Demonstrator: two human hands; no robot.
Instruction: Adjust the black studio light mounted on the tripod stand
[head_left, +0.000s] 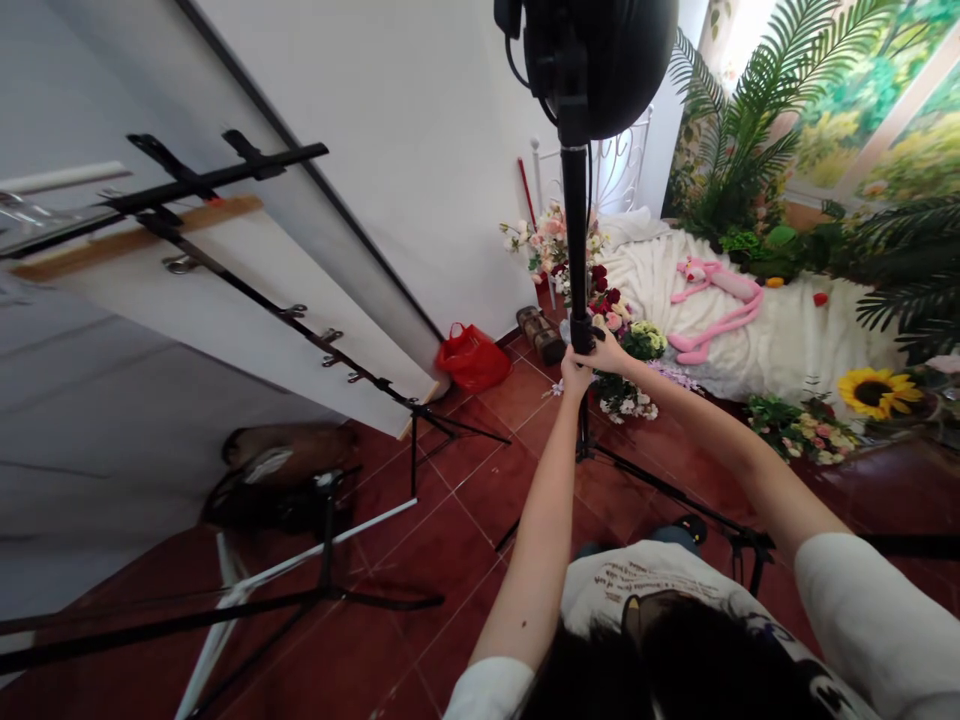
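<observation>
Dark hair [694, 660] nearest the lens, over the wearer's white shirt [637, 575] at bottom. Left to right from there:

- Black crossbar [217, 180] upper left, clamps on it. Long white panel [247, 290] slopes down beside it with a wooden strip [142, 238] along its top; metal clips [294, 312] dot the black pole crossing the panel.
- Floor [472, 500], red tile. Near its left edge: brown-and-black bag [292, 465], white tubing [247, 590], black tripod legs [326, 592] by the tubing.
- Red bag [474, 358] at the floor's back edge, by the wall. Patterned roll [538, 335] just right of it.
- Left hand [576, 374]: wrapped round the light stand [574, 230], closed on its pole.
- Right hand [606, 352]: also gripping the pole, right beside the left, at the black collar. Finger detail too small to read.
- Light stand is upright in front of the wearer, black lamp head [630, 60] on top, legs on the floor.
- Flowers [555, 240] behind the pole, at the left edge of the white cloth [795, 345]. Pink plush toy [724, 290] lies on the cloth, feet toward its near edge. Palm fronds [780, 100] rise past the far edge; sunflower [876, 392] sits off the near right corner.
</observation>
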